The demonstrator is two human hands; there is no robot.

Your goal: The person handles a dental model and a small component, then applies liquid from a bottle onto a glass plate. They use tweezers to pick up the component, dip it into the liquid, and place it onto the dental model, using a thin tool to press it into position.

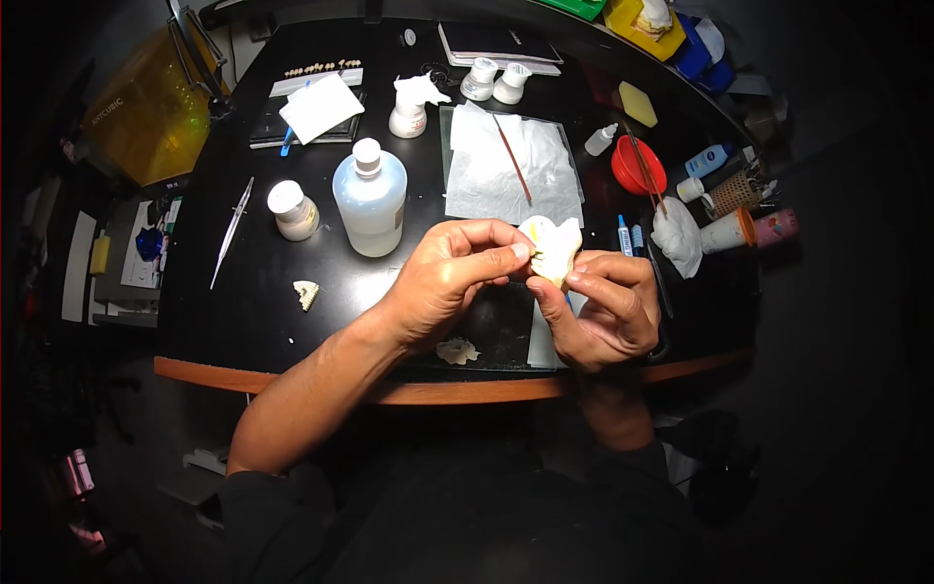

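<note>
- Here, both hands met above the near edge of the black table point(243, 321), holding one pale, cream-coloured cast point(551, 248) between them.
- The left hand point(452, 282) had its thumb and fingers closed on the cast's left side, fingertips pressed against it.
- The right hand point(608, 307) pinched the cast's lower right part, thumb on top and fingers curled beneath.
- The cast sat lifted clear of the table, just in front of a sheet of white paper point(511, 165) on which a thin brown brush point(513, 161) lay.
- A large clear bottle point(370, 200) with a white cap stood just left of the hands, and a small white-lidded jar point(293, 211) stood beside it.
- A slim metal tool point(232, 232) lay farther left, and a small toothed piece point(306, 294) lay near the table's front.
- Another pale fragment point(456, 351) lay on the table below the left wrist.
- A red bowl point(637, 165) stood to the right, near a crumpled white cloth point(676, 237).
- Two small white pots point(494, 82) stood at the far edge.
</note>
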